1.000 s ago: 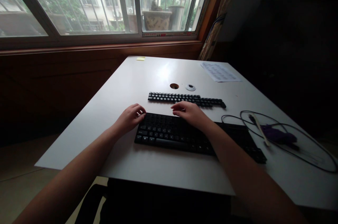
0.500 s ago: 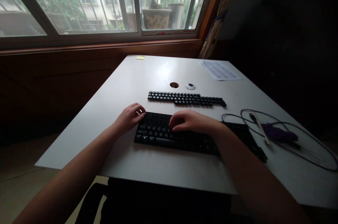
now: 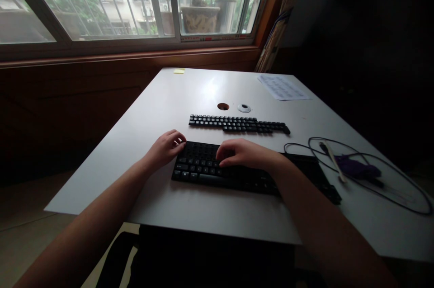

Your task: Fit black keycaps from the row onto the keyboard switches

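A black keyboard [image 3: 206,178] lies on the white table in front of me. Keycaps sit in its lower left rows, while its upper rows look bare of caps. At its far left corner, my left hand [image 3: 168,147] has thumb and bent fingers closed on the edge. My right hand [image 3: 239,152] reaches over the middle of the board, fingers curled down to the keys; whatever is between the fingertips is hidden. Behind the keyboard, loose black keycaps [image 3: 237,124] stand lined up in rows. My right hand and forearm cover part of the keyboard's right half.
A looped black cable [image 3: 310,141], a pale stick-like tool [image 3: 334,161] and a purple cloth-like item [image 3: 357,168] lie to the right. Farther back are a round table hole [image 3: 223,106], a white ring cover [image 3: 244,108], printed papers [image 3: 283,87] and a yellow note [image 3: 179,71].
The whole view has shifted slightly upward with the camera. Both hands keep nearly the same places on the keyboard, and the keycap rows look unchanged.
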Motion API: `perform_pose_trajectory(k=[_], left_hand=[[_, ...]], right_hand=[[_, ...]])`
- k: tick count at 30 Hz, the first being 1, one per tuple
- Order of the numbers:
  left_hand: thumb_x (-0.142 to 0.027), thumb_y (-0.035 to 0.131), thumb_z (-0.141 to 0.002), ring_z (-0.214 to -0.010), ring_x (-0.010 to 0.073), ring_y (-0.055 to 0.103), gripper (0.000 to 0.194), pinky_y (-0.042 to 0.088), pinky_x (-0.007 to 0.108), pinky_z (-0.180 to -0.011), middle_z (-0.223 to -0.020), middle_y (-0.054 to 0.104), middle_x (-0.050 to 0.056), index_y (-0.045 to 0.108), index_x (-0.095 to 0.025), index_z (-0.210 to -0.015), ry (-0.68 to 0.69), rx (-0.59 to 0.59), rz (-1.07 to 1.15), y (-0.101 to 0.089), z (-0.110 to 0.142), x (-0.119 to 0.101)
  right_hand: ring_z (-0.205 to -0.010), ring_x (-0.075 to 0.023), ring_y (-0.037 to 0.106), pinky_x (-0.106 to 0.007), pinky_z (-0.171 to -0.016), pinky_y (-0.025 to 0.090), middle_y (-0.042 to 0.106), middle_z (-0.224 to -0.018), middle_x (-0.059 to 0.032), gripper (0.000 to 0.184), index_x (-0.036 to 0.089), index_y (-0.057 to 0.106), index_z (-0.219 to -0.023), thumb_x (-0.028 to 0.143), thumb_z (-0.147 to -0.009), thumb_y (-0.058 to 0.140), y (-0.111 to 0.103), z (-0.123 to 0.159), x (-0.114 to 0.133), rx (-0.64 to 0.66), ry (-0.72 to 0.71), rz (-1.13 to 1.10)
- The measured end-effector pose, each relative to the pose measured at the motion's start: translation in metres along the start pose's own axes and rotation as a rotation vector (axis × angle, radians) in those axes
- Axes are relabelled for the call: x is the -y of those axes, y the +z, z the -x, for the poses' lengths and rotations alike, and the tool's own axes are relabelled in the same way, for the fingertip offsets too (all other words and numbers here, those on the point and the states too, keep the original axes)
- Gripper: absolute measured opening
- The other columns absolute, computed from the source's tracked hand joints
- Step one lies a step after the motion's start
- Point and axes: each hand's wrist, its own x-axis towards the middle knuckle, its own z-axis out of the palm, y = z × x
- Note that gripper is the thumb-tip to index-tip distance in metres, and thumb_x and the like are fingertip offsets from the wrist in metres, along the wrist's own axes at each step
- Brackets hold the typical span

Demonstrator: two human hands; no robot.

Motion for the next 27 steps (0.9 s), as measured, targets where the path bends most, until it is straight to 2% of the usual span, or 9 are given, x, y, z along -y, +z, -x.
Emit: perform_pose_trajectory(k=[10, 17, 27], left_hand=[[-0.029, 0.059, -0.094, -0.078, 0.0151, 0.066, 0.014, 0.056, 0.028, -0.07, -0.095, 0.063, 0.004, 0.068, -0.019, -0.096, 0.0, -0.001, -0.006, 0.0002, -0.0003, -0.0004], [-0.03, 0.059, -0.095, -0.077, 0.0151, 0.067, 0.015, 0.057, 0.028, -0.07, -0.096, 0.063, 0.004, 0.068, -0.019, -0.097, -0.002, 0.004, -0.007, -0.0004, 0.0001, -0.0017], [-0.029, 0.06, -0.094, -0.077, 0.0149, 0.067, 0.014, 0.056, 0.027, -0.069, -0.095, 0.063, 0.004, 0.068, -0.019, -0.096, -0.007, 0.004, 0.001, -0.0004, -0.0002, -0.0022]], right_hand=[[-0.086, -0.0172, 0.064, -0.028, -0.074, 0.049, 0.07, -0.095, -0.001, 0.014, 0.025, 0.076, -0.095, 0.031, -0.082, 0.078, 0.0016, -0.0008, 0.0011, 0.032, -0.063, 0.065], [-0.084, -0.0174, 0.062, -0.028, -0.072, 0.049, 0.067, -0.091, -0.0005, 0.027, 0.025, 0.076, -0.1, 0.039, -0.078, 0.082, 0.0041, -0.0015, -0.0029, 0.037, -0.064, 0.021], [-0.084, -0.017, 0.061, -0.027, -0.073, 0.048, 0.066, -0.092, -0.0007, 0.027, 0.025, 0.075, -0.102, 0.038, -0.079, 0.082, 0.0047, -0.0011, -0.0003, 0.037, -0.078, 0.047]])
